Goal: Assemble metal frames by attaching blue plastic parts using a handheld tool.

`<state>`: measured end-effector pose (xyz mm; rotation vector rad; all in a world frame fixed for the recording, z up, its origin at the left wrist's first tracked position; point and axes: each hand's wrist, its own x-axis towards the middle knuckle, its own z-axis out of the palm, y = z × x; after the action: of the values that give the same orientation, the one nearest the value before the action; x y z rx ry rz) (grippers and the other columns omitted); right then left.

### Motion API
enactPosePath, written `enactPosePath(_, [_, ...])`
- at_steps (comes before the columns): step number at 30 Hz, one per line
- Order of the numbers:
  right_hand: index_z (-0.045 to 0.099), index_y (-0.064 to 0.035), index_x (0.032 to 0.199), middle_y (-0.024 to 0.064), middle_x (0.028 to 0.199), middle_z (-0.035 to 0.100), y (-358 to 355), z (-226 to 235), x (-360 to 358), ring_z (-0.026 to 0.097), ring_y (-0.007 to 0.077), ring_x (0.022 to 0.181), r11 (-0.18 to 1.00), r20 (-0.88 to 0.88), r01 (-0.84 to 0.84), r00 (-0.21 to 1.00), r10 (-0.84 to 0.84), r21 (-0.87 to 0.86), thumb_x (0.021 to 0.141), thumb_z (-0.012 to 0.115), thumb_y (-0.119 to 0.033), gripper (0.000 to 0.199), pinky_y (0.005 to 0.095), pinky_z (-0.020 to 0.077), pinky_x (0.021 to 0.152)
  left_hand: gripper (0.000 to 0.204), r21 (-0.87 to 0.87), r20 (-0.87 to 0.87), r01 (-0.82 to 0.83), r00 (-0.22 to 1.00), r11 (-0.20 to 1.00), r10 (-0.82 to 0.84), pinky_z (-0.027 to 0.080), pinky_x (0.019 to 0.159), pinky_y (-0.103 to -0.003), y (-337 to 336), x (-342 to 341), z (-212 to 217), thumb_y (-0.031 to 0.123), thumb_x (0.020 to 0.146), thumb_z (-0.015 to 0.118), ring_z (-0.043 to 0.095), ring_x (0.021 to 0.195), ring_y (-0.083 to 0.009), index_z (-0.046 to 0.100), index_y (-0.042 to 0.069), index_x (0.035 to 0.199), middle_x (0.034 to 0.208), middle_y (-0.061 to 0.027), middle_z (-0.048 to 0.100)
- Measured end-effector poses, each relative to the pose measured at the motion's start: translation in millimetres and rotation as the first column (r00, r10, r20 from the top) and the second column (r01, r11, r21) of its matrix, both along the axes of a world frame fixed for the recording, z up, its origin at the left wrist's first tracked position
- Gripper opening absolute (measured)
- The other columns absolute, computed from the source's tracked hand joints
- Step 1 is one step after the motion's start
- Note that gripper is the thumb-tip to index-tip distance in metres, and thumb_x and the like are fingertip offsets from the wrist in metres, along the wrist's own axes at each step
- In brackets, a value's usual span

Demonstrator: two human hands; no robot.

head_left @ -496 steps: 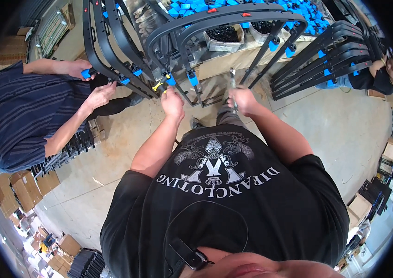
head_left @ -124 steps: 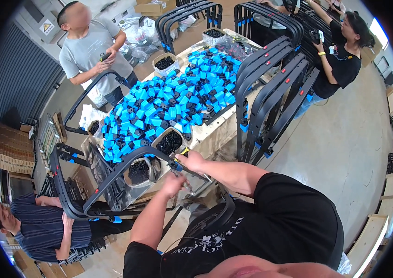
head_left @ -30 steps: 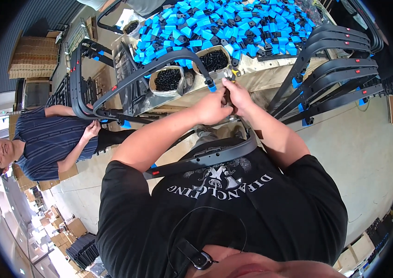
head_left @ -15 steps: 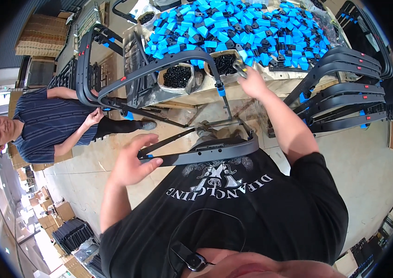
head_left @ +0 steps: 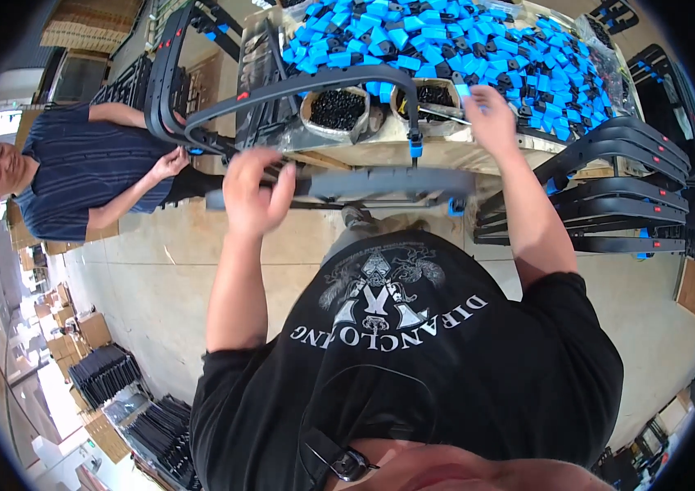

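My left hand is blurred, its thumb spread from its fingers. It is at the near bar of a black tubular frame, which is also blurred; whether it touches the bar I cannot tell. My right hand is over the bench's front edge, fingers apart, beside the blue and black plastic pieces. A thin tool with a metal shaft and a yellow part lies across a bag of small black parts, its shaft end pointing at my right hand.
A second bag of small black parts stands to the left on the bench. More black frames are stacked at right. On the left, a person in a striped shirt stands beside other frames. Cartons are piled behind.
The tool has left my right hand and lies on the bag; that hand has moved right. The frame's near bar has swung away from my body, and my left hand has moved forward with it.
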<state>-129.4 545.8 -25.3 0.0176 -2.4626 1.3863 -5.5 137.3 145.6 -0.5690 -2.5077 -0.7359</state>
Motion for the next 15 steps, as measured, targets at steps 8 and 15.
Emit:
enactPosePath(8, [0.060,0.0009,0.118,0.0110,0.099,0.070,17.0,-58.9,129.5,0.066,0.0160,0.083,0.993,0.302,0.007,0.953,0.031,-0.121,0.093,0.064,-0.013,0.029,0.0314,0.0524,0.075,0.029,0.080,-0.194,-0.129,0.971,0.988,0.142,0.049,0.092,-0.042,-30.6,-48.5,-19.4,0.010,0.083,0.075,0.062,0.103,-0.0358,0.063,0.000,0.108,0.112,-0.0196,0.064])
enactPosePath(15, [0.059,0.0024,0.114,0.0272,0.107,0.068,-62.2,-42.2,119.4,0.067,0.0456,0.096,0.978,0.407,0.098,0.898,-0.166,0.182,0.080,0.072,-0.032,0.050,0.0483,0.0527,0.087,0.035,0.198,0.346,-0.495,0.843,0.846,0.412,0.050,0.071,-0.031,-166.0,26.8,-179.0,0.019,0.087,0.076,0.058,0.075,-0.0144,0.057,-0.002,0.108,0.090,-0.0063,0.061])
